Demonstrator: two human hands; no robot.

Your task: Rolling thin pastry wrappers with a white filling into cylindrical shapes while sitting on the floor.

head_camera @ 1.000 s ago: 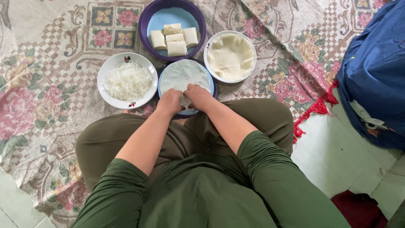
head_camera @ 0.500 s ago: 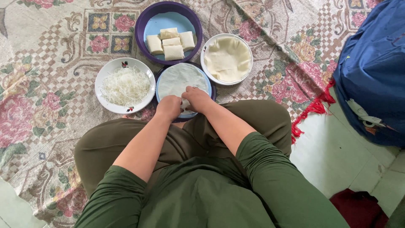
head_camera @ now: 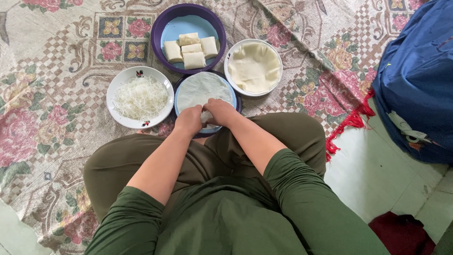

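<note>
Both hands (head_camera: pixel 205 118) on wrapper plate (head_camera: pixel 188 85), noodle plate (head_camera: pixel 113 92) beside, blue bag (head_camera: pixel 415 80) apart

The person wears an olive green top with sleeves (head_camera: pixel 137 212) pushed up to the elbows, and matching green trousers (head_camera: pixel 118 160).

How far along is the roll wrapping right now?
Done: four rolls lie in the purple bowl. In hand: the left hand and right hand press on a wrapper on the blue plate. Left: noodles and a stack of wrappers.
</note>
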